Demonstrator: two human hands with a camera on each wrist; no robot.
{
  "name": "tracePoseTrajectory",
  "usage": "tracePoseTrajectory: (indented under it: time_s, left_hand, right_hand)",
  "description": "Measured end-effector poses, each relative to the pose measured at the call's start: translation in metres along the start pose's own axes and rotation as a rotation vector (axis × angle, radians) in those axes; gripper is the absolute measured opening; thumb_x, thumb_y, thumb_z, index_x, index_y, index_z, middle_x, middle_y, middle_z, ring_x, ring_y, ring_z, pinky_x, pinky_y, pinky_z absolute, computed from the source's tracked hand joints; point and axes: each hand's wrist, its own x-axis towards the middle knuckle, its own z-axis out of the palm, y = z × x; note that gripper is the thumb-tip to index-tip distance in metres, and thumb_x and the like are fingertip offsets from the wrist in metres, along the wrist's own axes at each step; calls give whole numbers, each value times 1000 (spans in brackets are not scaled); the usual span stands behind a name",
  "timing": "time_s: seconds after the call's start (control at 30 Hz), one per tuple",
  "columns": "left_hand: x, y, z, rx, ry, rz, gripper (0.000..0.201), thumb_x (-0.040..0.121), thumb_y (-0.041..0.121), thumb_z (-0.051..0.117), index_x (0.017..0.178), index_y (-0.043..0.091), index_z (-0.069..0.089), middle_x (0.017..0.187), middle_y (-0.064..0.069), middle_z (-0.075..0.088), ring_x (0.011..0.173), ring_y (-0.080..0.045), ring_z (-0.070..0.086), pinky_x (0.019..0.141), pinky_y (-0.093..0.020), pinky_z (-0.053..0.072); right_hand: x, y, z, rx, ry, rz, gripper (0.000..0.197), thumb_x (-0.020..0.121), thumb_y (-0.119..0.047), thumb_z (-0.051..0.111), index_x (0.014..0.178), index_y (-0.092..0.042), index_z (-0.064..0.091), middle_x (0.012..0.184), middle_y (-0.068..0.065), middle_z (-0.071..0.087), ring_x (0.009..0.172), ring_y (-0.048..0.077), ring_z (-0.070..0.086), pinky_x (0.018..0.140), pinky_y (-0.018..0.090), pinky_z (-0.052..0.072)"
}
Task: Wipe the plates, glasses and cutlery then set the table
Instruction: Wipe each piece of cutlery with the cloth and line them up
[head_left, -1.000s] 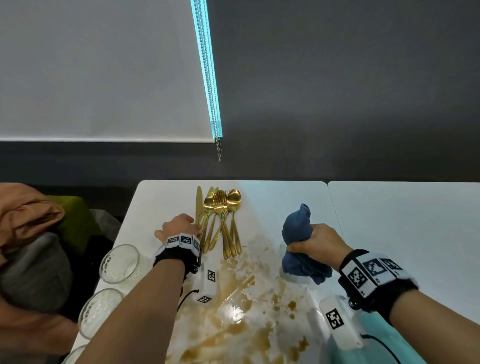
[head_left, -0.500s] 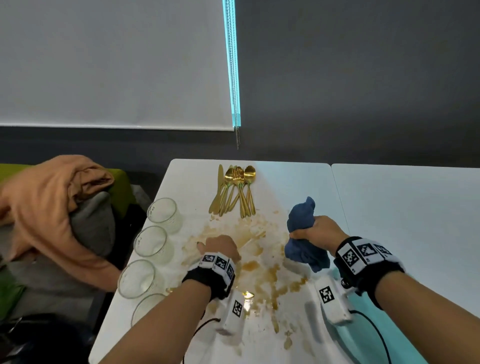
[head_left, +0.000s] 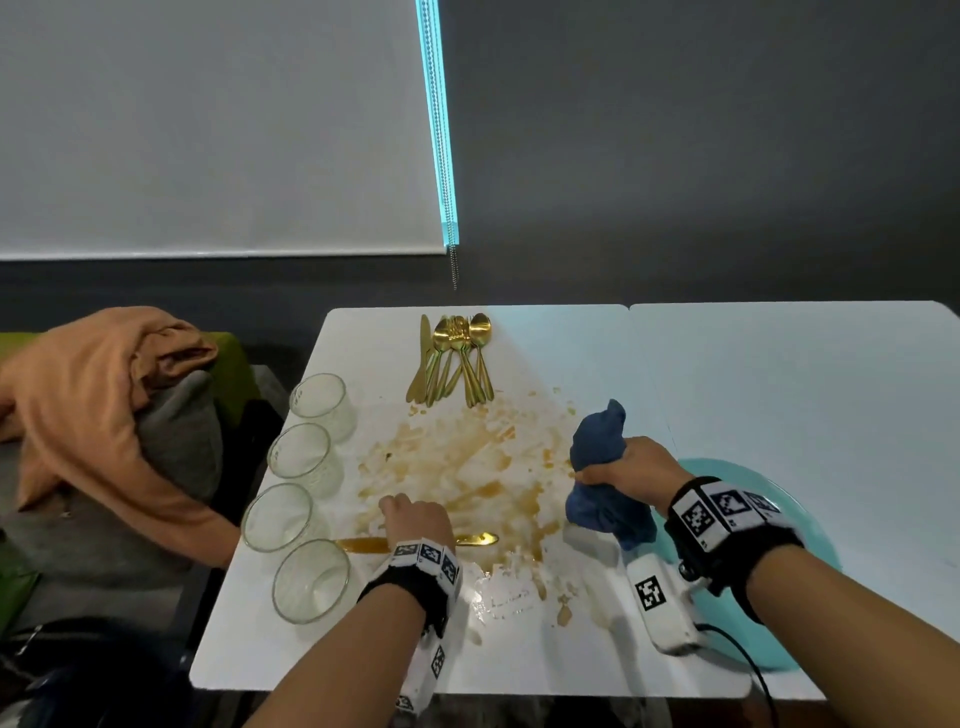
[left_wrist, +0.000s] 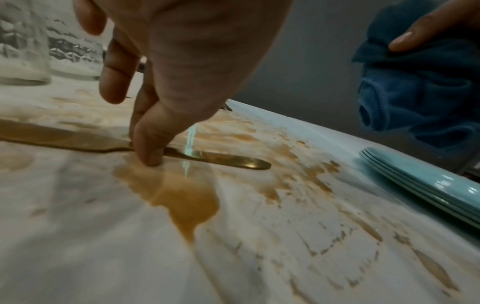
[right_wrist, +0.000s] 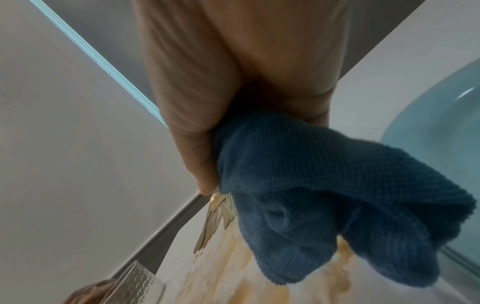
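While a gold pile of cutlery (head_left: 454, 358) sits far, our left hand (head_left: 413, 519) pinches a sticky knife (left_wrist: 213, 159) near us, our right hand (head_left: 626, 470) fists the cloth (head_left: 605, 483); plates (left_wrist: 426, 185), probably glasses (head_left: 296, 499), unwiped.

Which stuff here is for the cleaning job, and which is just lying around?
For the job: blue cloth, gold knife, cutlery pile, four glasses, teal plates.
Just lying about: orange garment, grey cushion.
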Motion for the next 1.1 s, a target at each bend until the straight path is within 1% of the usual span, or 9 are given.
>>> tracePoseTrajectory:
  time_s: [0.13,0.23,0.37,0.47,0.57,0.7,0.93,1.0,1.1]
  left_hand:
    - [5,7,-6,69,13,124,16,89,23,51,103,22,61,111,2,62,115,-23,48,104,-39,24]
    - [10,20,-14,95,48,206,14,92,22,48,94,21,61,106,1,64,113,-23,50,105,-40,24]
    - [18,40,-19,7,164,297,22,95,13,40,106,16,59,107,-3,64,112,-25,50,104,-40,26]
    - [21,45,-21,-50,201,296,23,94,16,41,112,15,55,111,-5,62,114,-26,48,103,-41,27]
    - [23,38,-21,-66,157,253,27,91,16,44,117,16,51,114,-6,61,117,-28,46,103,-41,26]
    - [30,34,-18,-100,141,310,30,90,17,47,119,21,49,112,-3,62,115,-25,47,100,-39,29]
    - [38,38,-22,-79,102,361,27,91,16,48,118,11,48,114,-7,61,110,-25,51,97,-33,33]
    - [40,38,-22,-101,103,370,27,92,15,49,118,10,48,113,-7,60,109,-25,51,95,-33,34]
    - [39,40,-23,-72,117,389,25,93,15,46,118,9,47,115,-8,60,110,-26,51,96,-33,34]
  right_hand:
    - [-3,13,1,24,5,21,29,78,-28,73,94,-6,61,99,13,66,100,29,62,88,36,48]
    - [-4,18,0,26,18,36,32,79,-27,73,99,-4,62,96,11,63,100,28,61,86,35,47]
    - [-2,21,-5,36,26,46,36,79,-27,73,102,-2,62,99,12,65,98,26,61,88,35,47]
    - [1,23,-11,54,49,56,37,78,-27,74,102,-2,62,103,15,66,102,28,61,89,37,48]
    - [4,23,-15,62,51,58,34,78,-27,73,99,-3,62,102,14,65,102,29,61,85,34,47]
    - [8,21,-11,85,32,73,39,78,-26,74,105,-1,62,107,17,66,103,29,61,91,37,47]
    - [20,11,-4,93,-25,86,36,79,-29,72,101,-3,62,104,15,66,104,29,62,89,35,48]
    - [24,6,-3,91,-36,96,39,82,-33,68,105,-2,62,106,15,65,104,27,61,96,37,47]
    - [31,7,-2,239,-12,114,51,80,-38,70,108,3,60,108,16,65,104,29,61,99,43,46]
